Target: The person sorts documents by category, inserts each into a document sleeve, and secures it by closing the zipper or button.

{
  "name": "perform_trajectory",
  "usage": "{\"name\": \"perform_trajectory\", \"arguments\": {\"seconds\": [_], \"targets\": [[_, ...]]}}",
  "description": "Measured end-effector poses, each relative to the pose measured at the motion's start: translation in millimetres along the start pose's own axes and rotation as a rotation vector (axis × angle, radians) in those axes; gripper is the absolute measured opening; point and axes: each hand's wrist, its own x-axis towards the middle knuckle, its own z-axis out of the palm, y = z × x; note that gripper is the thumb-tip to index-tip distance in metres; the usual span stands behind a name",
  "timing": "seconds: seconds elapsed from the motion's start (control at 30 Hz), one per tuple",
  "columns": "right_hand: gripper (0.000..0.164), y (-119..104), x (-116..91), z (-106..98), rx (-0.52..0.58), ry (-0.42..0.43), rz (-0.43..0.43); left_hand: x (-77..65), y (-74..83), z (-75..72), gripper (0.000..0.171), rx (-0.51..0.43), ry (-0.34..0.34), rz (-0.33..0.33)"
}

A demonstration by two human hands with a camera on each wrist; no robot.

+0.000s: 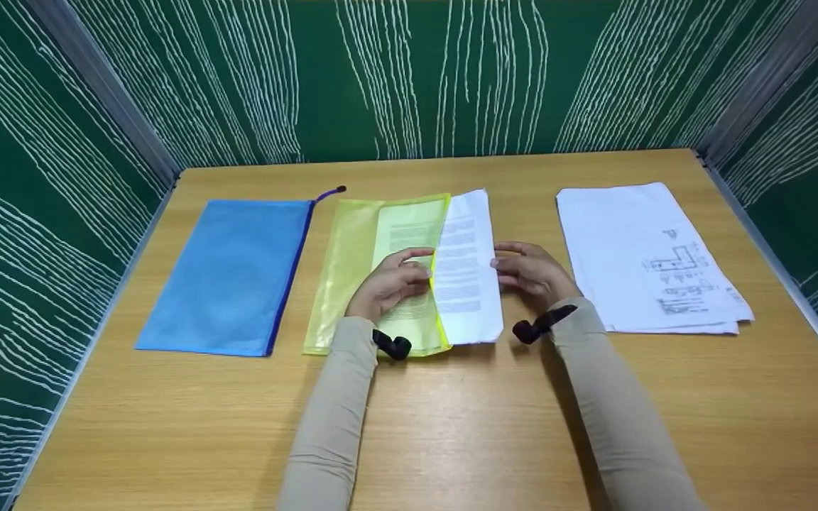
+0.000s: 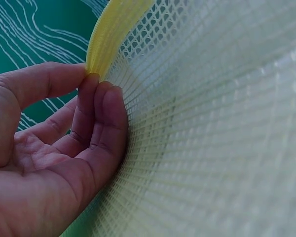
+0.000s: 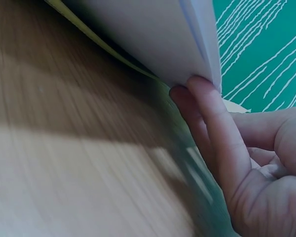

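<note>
A yellow mesh zip pouch (image 1: 338,284) lies in the middle of the table, with a stack of printed papers (image 1: 467,284) partly inside it and jutting out on the right. My left hand (image 1: 393,284) pinches the yellow zipper edge (image 2: 108,37) of the pouch between thumb and fingers, lifting it into a curve. At the right edge of the papers, my right hand (image 1: 531,271) holds them by the fingertips. In the right wrist view, two fingers (image 3: 219,128) touch the underside of the papers (image 3: 153,44); the thumb tip is hidden.
To the left lies a blue zip pouch (image 1: 228,277) with a dark blue zipper and a purple pull (image 1: 331,192). More loose sheets (image 1: 636,262) with printed drawings lie on the right. Green walls (image 1: 423,78) with white lines border the wooden table (image 1: 444,433).
</note>
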Motion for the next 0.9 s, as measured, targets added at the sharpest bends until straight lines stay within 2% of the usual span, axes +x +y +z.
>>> {"name": "perform_trajectory", "arguments": {"seconds": [0.3, 0.5, 0.77, 0.9], "targets": [[0.056, -0.3, 2.9, 6.6, -0.009, -0.004, 0.006, 0.9, 0.5, 4.1, 0.047, 0.001, -0.010, 0.001], [0.054, 0.4, 5.6, 13.2, -0.019, 0.037, 0.020, 1.6, -0.6, 5.9, 0.048, -0.004, -0.015, 0.008], [0.028, -1.1, 9.1, 21.4, -0.067, 0.083, 0.050, 2.5, -1.3, 7.0, 0.050, -0.010, -0.032, 0.010], [0.023, -3.1, 10.2, 24.7, -0.078, 0.106, 0.063, 2.4, -1.1, 8.0, 0.049, -0.004, -0.031, 0.011]]}}
